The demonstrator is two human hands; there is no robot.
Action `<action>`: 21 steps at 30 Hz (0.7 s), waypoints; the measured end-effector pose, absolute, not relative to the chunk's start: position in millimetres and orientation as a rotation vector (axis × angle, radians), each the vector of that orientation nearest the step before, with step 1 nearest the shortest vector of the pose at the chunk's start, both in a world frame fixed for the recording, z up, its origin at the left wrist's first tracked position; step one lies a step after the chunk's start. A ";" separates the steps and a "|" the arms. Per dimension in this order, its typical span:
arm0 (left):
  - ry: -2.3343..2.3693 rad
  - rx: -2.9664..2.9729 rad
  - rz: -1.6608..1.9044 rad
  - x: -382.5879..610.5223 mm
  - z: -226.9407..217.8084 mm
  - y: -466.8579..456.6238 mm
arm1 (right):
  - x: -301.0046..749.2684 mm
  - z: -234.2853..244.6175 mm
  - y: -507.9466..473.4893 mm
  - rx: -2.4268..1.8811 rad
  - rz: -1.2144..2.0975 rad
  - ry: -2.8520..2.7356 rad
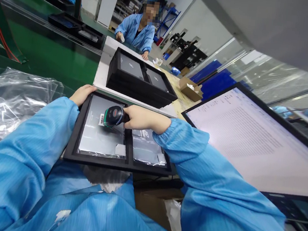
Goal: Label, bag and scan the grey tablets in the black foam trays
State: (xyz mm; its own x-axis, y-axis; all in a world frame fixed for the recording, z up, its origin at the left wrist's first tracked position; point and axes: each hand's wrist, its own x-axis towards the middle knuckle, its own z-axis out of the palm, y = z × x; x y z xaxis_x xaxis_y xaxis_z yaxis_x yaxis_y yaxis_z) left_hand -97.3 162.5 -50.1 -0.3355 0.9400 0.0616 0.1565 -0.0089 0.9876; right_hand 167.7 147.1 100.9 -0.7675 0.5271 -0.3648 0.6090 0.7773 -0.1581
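Observation:
In front of my body lies a black foam tray [128, 153] with two compartments, each holding a flat grey panel wrapped in clear film. My right hand [145, 120] is closed round the handle of a black and green barcode scanner [114, 116]. The scanner's head is over the left panel [92, 134], beside a white barcode label [101, 119]. My right forearm partly covers the right panel [145, 150]. At the tray's upper left corner, my left hand [82, 94] grips the rim; its fingertips are partly hidden.
A stack of black trays [135, 85] with similar panels stands behind. Clear plastic bags [12, 102] are piled at left. A lit monitor [240, 141] leans in from the right. Beyond are a small cardboard box [190, 90], a green conveyor [66, 56] and co-workers in blue smocks.

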 end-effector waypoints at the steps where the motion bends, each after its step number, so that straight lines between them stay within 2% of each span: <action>1: 1.569 1.171 1.413 -97.4 -49.5 162.1 | 169.2 101.8 147.4 0.872 -0.417 2.687; 5: 1.580 1.176 1.406 -98.1 -47.5 159.9 | 197.6 113.0 163.4 1.169 -0.594 2.742; 10: 1.593 1.168 1.398 -100.8 -45.9 159.8 | 298.1 112.3 204.4 2.194 -0.355 2.447; 13: 1.608 1.175 1.394 -100.6 -42.7 160.6 | 353.6 83.5 208.3 2.479 -0.383 2.194; 18: 1.683 1.182 1.378 -99.9 -28.1 150.7 | 380.7 13.7 185.8 2.633 -0.556 2.077; 21: 1.745 1.200 1.352 -101.9 -14.4 138.7 | 389.1 -9.9 175.1 2.726 -0.567 2.099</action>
